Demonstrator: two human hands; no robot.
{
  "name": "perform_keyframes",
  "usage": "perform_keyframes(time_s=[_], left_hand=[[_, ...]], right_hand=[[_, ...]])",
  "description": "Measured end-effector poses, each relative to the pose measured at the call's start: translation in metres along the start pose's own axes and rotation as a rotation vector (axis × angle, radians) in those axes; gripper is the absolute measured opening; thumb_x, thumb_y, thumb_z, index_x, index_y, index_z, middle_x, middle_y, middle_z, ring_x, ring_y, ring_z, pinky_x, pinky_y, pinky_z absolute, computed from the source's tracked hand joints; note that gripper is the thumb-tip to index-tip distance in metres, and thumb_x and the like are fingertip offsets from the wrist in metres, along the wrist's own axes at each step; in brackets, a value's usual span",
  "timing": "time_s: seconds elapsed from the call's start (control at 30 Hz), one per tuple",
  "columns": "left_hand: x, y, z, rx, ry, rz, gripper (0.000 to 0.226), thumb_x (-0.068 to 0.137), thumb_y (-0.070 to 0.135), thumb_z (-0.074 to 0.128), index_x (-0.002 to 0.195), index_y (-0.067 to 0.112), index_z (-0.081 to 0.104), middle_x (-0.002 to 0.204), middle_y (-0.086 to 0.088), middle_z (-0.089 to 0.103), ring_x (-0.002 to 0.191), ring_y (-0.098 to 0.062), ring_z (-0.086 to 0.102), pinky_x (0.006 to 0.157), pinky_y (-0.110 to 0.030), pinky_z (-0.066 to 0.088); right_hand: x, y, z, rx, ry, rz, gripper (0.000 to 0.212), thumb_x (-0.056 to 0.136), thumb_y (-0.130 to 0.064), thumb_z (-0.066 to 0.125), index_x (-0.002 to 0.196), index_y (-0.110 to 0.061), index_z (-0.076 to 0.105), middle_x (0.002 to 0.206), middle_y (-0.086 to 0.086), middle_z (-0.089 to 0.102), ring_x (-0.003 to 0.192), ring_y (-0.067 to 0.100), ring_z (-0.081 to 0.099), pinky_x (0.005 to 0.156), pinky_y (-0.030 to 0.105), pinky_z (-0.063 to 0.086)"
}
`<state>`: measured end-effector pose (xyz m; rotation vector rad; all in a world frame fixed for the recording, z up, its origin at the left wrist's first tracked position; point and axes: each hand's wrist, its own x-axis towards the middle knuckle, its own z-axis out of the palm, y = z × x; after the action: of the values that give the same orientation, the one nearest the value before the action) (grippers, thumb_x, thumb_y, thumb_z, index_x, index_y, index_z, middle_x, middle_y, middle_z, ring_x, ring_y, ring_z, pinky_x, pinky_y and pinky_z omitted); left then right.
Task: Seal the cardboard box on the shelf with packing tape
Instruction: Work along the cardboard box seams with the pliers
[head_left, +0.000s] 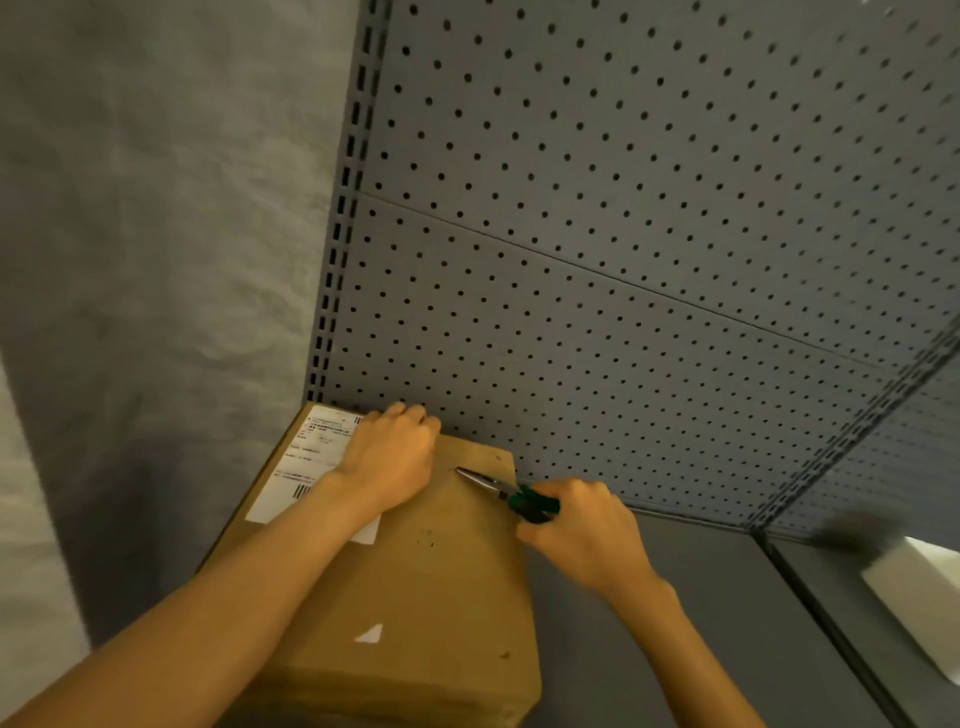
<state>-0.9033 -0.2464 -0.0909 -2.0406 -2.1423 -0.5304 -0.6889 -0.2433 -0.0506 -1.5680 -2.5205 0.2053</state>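
Right hand (582, 535) gripping the green handles of needle-nose pliers (506, 493), fingers curled round them, the closed metal tips lying on top of the cardboard box (415, 571) and pointing toward the left hand (389, 457). Left hand resting knuckles-up on the box's far end, fingers curled under, half covering the white shipping label (306, 462); whether anything is pinched beneath cannot be told. Box sitting on the grey shelf (675, 623), pushed into the corner against the grey pegboard (623, 260) behind it, the slotted upright (337, 234) rising at the box's far left corner. Small white scrap (370, 634) sticking to the box's near part. Blurred white object (914, 587) lying right of the box, past a shelf divider. Barcodes showing on the label, its print too small to read
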Motion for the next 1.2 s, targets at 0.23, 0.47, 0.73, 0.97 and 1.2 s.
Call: perform_keyframes(time_s=[0.23, 0.47, 0.73, 0.97, 1.2], left_hand=[[-0.003, 0.003, 0.001, 0.034, 0.019, -0.011, 0.028, 0.095, 0.014, 0.04, 0.12, 0.013, 0.053, 0.122, -0.005, 0.054, 0.114, -0.024, 0.048, 0.088, -0.034, 0.041], [-0.004, 0.003, 0.002, 0.052, 0.02, -0.008, 0.029, 0.095, 0.015, 0.04, 0.122, 0.012, 0.051, 0.124, -0.007, 0.054, 0.115, -0.025, 0.048, 0.091, -0.037, 0.041], [-0.004, 0.003, 0.003, 0.054, 0.03, -0.005, 0.03, 0.095, 0.015, 0.04, 0.124, 0.012, 0.051, 0.125, -0.007, 0.054, 0.116, -0.025, 0.048, 0.092, -0.037, 0.041], [-0.004, 0.003, 0.004, 0.05, 0.028, -0.012, 0.031, 0.095, 0.014, 0.04, 0.125, 0.012, 0.05, 0.126, -0.006, 0.053, 0.118, -0.025, 0.047, 0.094, -0.037, 0.04], [-0.004, 0.004, 0.005, 0.049, 0.03, -0.009, 0.031, 0.095, 0.014, 0.041, 0.125, 0.012, 0.05, 0.126, -0.007, 0.053, 0.117, -0.025, 0.047, 0.094, -0.037, 0.04]], right_hand=[[0.005, 0.002, 0.002, -0.04, 0.007, -0.055, 0.013, 0.075, -0.034, 0.064, 0.086, -0.027, 0.067, 0.066, -0.006, 0.055, 0.06, 0.015, 0.052, 0.047, 0.023, 0.028], [0.002, -0.004, -0.001, -0.145, 0.033, -0.07, 0.021, 0.077, -0.036, 0.062, 0.095, -0.026, 0.068, 0.078, -0.001, 0.062, 0.07, 0.02, 0.057, 0.051, 0.025, 0.037], [-0.003, -0.007, 0.004, -0.187, 0.099, -0.081, 0.03, 0.08, -0.035, 0.061, 0.108, -0.025, 0.066, 0.083, -0.001, 0.06, 0.075, 0.022, 0.058, 0.058, 0.026, 0.043], [-0.008, -0.003, 0.013, -0.155, 0.164, -0.078, 0.028, 0.079, -0.034, 0.061, 0.104, -0.022, 0.064, 0.081, -0.004, 0.055, 0.07, 0.017, 0.054, 0.052, 0.025, 0.034], [-0.009, 0.001, 0.018, -0.103, 0.194, -0.055, 0.025, 0.077, -0.034, 0.062, 0.099, -0.022, 0.064, 0.084, -0.002, 0.058, 0.074, 0.018, 0.055, 0.056, 0.026, 0.039]])
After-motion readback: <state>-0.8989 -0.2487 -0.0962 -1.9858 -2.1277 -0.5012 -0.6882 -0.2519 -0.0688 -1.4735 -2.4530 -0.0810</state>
